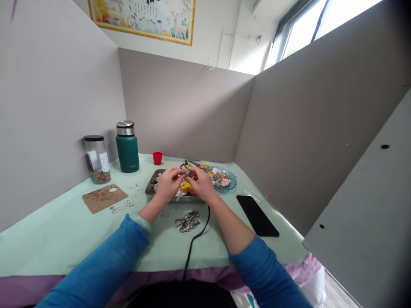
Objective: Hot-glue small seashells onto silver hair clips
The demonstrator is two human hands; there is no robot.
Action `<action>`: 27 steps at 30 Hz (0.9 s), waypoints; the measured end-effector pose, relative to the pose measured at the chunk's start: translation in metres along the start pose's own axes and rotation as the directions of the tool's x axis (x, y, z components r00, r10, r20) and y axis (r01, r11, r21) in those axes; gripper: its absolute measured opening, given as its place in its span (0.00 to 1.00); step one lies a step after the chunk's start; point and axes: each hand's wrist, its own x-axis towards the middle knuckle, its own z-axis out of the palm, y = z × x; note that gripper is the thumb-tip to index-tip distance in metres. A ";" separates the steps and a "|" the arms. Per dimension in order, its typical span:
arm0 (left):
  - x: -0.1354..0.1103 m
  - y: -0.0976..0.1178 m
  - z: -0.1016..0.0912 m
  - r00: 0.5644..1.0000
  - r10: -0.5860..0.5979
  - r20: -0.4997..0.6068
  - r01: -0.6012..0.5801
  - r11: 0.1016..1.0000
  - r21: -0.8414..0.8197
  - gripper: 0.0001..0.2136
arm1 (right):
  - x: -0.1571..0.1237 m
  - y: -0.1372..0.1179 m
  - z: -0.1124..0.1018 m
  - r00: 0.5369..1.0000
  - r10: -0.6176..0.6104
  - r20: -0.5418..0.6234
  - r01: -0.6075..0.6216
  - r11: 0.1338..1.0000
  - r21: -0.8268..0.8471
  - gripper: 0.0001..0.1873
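Observation:
My left hand (169,184) and my right hand (201,184) meet over a metal tray (149,197). Their closed fingertips pinch a small round greenish piece (188,173) between them; its exact kind is too small to make out. Below the fingers, a yellow tool (186,187) lies in the tray, partly hidden by my hands, and looks like a glue gun. Small decorative pieces show at the tray's left side. In front of the tray sits a pile of small metal clips (188,221).
A blue glass plate (233,184) of ornaments and several pliers (195,164) lie behind my right hand. A black phone (257,216) rests at right, a black cord (192,244) in front. Leftward stand a green flask (127,149), a jar (98,160), a red cup (157,158) and cardboard (101,200).

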 end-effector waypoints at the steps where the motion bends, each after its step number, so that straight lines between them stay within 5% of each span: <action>1: 0.000 0.000 0.000 1.000 -0.010 0.004 0.010 1.000 -0.011 0.05 | 0.000 0.000 0.000 1.000 -0.002 -0.002 0.002 1.000 -0.001 0.14; 27: -0.001 0.001 0.001 0.998 -0.054 -0.033 0.052 0.998 -0.040 0.04 | 0.000 0.003 0.004 0.999 0.028 -0.028 -0.025 0.995 0.097 0.15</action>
